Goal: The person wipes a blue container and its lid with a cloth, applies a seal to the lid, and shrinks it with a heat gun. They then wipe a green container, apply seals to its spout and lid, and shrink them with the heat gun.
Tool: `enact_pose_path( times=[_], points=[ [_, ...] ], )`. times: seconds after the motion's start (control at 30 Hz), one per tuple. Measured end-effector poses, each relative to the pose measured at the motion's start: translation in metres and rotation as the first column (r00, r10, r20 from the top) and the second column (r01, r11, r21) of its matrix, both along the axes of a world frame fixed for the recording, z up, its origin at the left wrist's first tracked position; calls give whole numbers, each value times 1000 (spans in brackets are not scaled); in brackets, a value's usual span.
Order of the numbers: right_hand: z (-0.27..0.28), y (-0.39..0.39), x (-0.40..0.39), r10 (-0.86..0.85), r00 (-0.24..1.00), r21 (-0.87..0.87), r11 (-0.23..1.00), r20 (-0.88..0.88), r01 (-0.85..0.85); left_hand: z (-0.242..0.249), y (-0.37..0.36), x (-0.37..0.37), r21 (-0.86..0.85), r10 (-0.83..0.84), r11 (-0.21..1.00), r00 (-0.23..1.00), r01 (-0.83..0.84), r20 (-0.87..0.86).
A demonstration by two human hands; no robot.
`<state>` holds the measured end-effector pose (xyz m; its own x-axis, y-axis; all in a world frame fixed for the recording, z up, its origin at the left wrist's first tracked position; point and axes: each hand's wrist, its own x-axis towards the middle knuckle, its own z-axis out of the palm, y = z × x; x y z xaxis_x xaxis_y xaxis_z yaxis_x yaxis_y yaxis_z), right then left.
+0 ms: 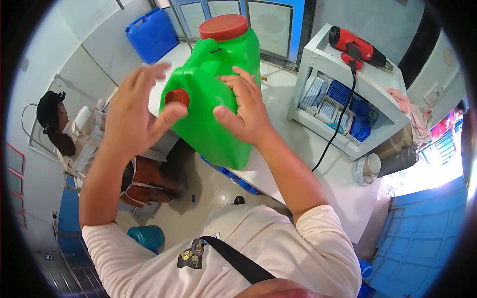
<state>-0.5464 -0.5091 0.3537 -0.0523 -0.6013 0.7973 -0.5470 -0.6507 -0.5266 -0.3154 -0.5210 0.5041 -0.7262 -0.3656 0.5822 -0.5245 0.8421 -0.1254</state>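
Observation:
In front of me a large green plastic jerry can (208,119) stands tilted in view over the table's edge. It has a wide red screw lid (223,27) on top and a small red cap (177,97) at its near left corner. My left hand (133,111) is raised beside that cap with fingers and thumb apart, holding nothing, the thumb overlapping the cap in this view. Against the right side of the can rests my right hand (244,107), its fingers spread and not wrapped around anything.
A blue jerry can (151,36) stands at the back left. On the white shelf (348,67) lies a red heat gun (357,47), its black cord hanging onto the white table (318,188). Tape rolls (366,169) sit at the right. A person (89,129) sits at the left.

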Motion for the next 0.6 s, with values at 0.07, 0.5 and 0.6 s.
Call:
enact_pose_path(
  times=[0.07, 0.5, 0.6],
  points=[
    [0, 0, 3, -3, 1000, 4, 1000, -3, 3, 8, -27, -11, 211, 63, 977, 990, -35, -125],
    [-44, 77, 9, -434, 901, -82, 897, 18, 434, 28, -136, -52, 521, -119, 852, 951, -50, 285],
    [-81, 84, -20, -516, 843, 116, 856, 150, 503, 10, -163, -58, 438, -253, 884, 954, 160, 162]
  ],
)
